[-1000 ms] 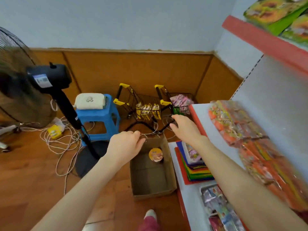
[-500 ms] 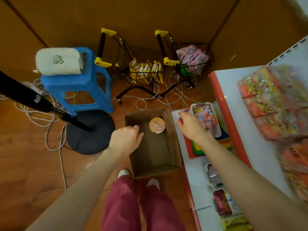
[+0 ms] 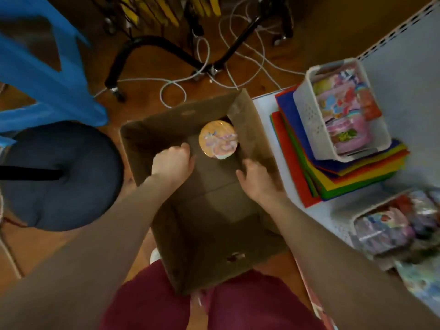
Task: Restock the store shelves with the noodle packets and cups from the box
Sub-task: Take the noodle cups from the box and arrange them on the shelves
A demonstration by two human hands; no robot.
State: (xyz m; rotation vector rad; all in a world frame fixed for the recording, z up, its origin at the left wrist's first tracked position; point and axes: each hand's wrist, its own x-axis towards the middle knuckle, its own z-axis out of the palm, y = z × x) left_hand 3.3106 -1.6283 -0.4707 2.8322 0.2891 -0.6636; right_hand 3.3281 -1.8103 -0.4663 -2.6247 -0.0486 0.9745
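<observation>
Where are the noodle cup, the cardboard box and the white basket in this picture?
noodle cup (image 3: 218, 140), head view, middle of its round lid.
cardboard box (image 3: 164, 125), head view, inside of its far wall.
white basket (image 3: 307, 115), head view, its perforated left wall.

The open box (image 3: 209, 217) at the centre of the frame has a bare floor, with free room to reach down; only the cup (image 3: 218, 140) stands in its upper right corner (close under a folded-in flap). The round fan base (image 3: 59, 177) sits close beside its left wall, and the shelf (image 3: 404, 79), holding a stack of coloured sheets (image 3: 297, 151) and a white basket (image 3: 307, 120), stands just beside its right wall.
</observation>
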